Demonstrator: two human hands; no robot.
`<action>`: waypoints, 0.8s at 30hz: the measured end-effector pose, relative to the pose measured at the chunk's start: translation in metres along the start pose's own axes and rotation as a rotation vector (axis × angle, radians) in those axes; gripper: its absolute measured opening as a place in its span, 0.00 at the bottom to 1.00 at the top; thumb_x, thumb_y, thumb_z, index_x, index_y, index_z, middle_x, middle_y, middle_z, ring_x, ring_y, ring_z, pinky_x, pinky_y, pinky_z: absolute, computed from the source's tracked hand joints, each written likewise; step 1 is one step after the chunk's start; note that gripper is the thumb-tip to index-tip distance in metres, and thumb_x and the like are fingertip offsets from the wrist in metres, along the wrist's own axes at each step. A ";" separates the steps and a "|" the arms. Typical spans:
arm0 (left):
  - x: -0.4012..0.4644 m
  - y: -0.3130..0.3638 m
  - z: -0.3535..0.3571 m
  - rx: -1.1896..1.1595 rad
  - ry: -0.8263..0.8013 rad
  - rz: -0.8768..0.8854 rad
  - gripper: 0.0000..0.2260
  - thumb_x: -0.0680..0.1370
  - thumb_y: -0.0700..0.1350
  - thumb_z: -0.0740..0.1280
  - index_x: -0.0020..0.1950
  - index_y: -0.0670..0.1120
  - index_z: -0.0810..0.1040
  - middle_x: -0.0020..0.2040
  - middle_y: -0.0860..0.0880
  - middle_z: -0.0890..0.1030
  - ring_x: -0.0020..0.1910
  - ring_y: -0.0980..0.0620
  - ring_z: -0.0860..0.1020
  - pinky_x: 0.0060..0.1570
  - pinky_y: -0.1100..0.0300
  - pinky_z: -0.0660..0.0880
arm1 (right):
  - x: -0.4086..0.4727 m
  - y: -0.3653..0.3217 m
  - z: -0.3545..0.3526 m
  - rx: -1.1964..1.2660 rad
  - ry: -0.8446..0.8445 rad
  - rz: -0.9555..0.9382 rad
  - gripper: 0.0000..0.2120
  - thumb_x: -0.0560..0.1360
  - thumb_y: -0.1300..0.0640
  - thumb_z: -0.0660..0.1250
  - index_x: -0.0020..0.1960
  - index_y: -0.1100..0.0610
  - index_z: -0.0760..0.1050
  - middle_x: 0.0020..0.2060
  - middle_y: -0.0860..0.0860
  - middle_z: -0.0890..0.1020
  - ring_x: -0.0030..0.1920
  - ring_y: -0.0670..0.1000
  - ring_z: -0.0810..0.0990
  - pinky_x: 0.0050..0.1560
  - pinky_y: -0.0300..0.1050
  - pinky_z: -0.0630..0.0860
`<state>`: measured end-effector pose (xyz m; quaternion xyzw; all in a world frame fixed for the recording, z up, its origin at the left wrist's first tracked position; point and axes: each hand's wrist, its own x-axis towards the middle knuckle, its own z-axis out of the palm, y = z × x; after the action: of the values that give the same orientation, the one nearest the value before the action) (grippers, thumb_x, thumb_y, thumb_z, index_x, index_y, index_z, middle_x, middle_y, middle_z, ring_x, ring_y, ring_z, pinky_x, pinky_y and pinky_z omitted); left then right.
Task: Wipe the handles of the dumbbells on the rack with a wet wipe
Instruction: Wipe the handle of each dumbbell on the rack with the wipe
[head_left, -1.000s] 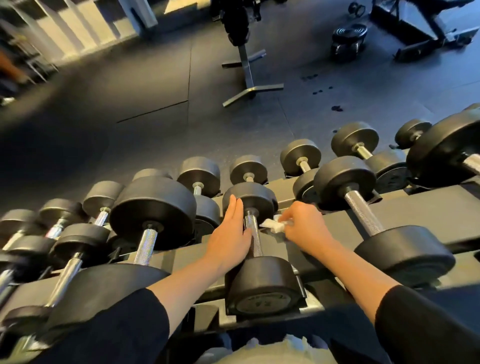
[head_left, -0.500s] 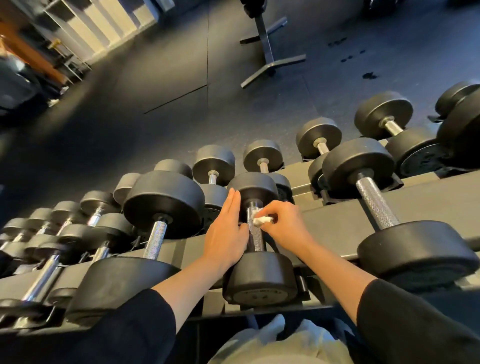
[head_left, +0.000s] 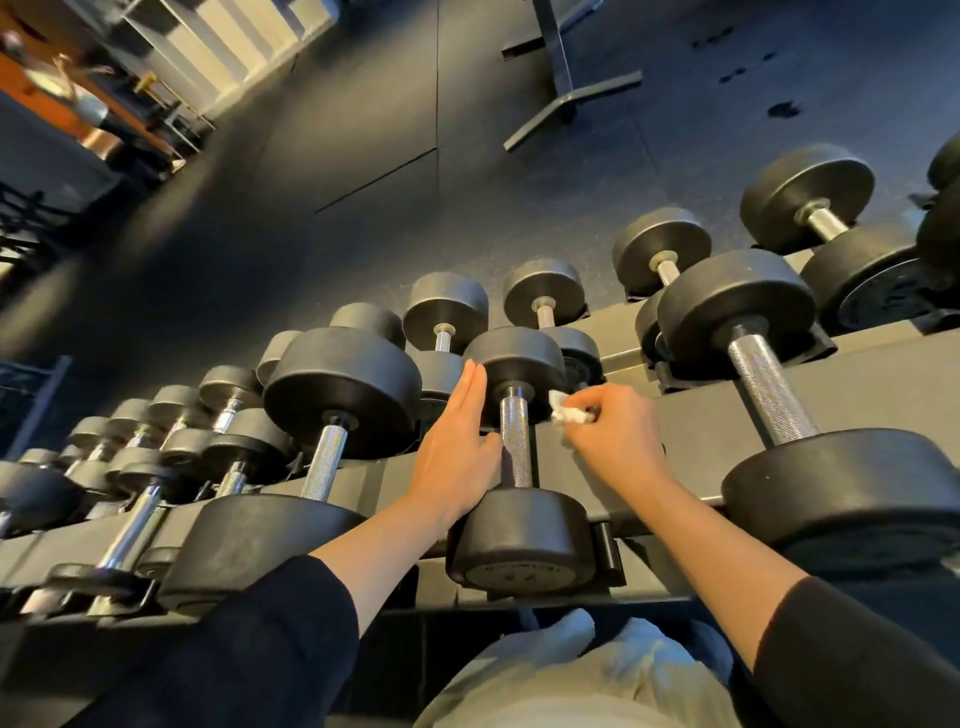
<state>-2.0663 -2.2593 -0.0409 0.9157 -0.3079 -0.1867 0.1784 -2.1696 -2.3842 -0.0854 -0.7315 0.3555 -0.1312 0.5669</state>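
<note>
The right hand (head_left: 613, 441) curls over most of the wet wipe (head_left: 566, 413); only a crumpled white end shows beyond its fingers (head_left: 592, 410). Whether that end touches the handle (head_left: 515, 441) just left of those fingers cannot be told. The left hand (head_left: 457, 457) covers the rack (head_left: 691, 431) beneath its palm. The embossed number on the near dumbbell head (head_left: 522, 540), below both hands, is too faint to read. Far left of the fingers, the small dumbbells (head_left: 104, 457) blur together. The big dumbbell (head_left: 841, 493) to the right is cut by the picture's edge.
</note>
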 end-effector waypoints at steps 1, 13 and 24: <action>-0.001 0.002 0.000 -0.004 -0.004 -0.009 0.33 0.79 0.39 0.61 0.78 0.56 0.48 0.78 0.58 0.50 0.75 0.56 0.56 0.71 0.56 0.62 | 0.002 0.001 0.003 -0.030 0.004 0.010 0.10 0.73 0.59 0.70 0.54 0.57 0.81 0.46 0.52 0.82 0.43 0.45 0.75 0.38 0.33 0.67; 0.001 0.005 -0.004 0.197 -0.049 0.023 0.36 0.78 0.43 0.64 0.74 0.67 0.46 0.78 0.58 0.44 0.44 0.61 0.74 0.48 0.57 0.78 | 0.003 0.004 0.034 0.195 -0.089 0.024 0.08 0.72 0.64 0.68 0.47 0.53 0.78 0.41 0.47 0.80 0.43 0.44 0.79 0.39 0.34 0.76; 0.003 -0.003 -0.005 0.145 -0.093 0.110 0.35 0.78 0.43 0.62 0.75 0.66 0.46 0.78 0.54 0.41 0.42 0.56 0.78 0.45 0.56 0.77 | -0.017 -0.010 0.008 0.143 -0.332 0.154 0.11 0.68 0.68 0.68 0.31 0.55 0.79 0.35 0.54 0.80 0.40 0.50 0.78 0.38 0.42 0.74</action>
<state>-2.0607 -2.2577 -0.0389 0.8984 -0.3783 -0.1959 0.1072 -2.1733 -2.3662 -0.0750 -0.6718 0.3017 0.0102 0.6765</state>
